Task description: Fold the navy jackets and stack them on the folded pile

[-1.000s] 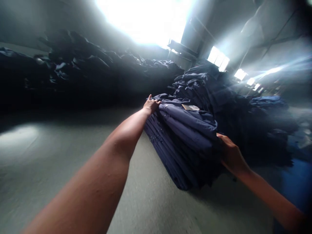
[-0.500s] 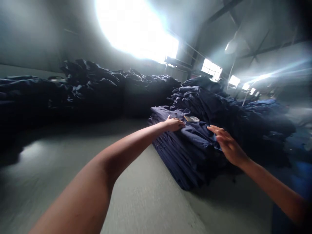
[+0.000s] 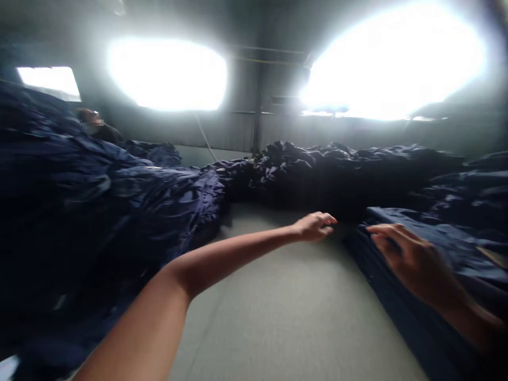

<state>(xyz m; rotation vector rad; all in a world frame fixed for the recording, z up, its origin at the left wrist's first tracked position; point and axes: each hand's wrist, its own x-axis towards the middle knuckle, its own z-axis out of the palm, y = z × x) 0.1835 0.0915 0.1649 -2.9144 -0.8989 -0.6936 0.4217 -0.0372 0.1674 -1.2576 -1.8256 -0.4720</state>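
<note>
My left hand [image 3: 316, 226] is stretched out over the pale floor, fingers slightly bent and apart, with nothing in it. At the right, my right hand [image 3: 408, 259] is blurred, its thumb and fingers curved with a gap between them. It is over the near edge of a stack of dark blue cloth [image 3: 432, 230]; whether it touches the cloth is unclear. A tan label [image 3: 491, 256] lies on that stack near the right frame edge.
Large heaps of dark blue cloth [image 3: 159, 196] rise at the left. More dark cloth [image 3: 341, 159] is piled along the back wall. The floor [image 3: 297, 301] runs between them. A person [image 3: 105, 132] is behind the left heap.
The view has swung left, so the stack now lies at the right. My left hand has come off the stack and hangs over the floor; my right hand is nearer the stack's edge.
</note>
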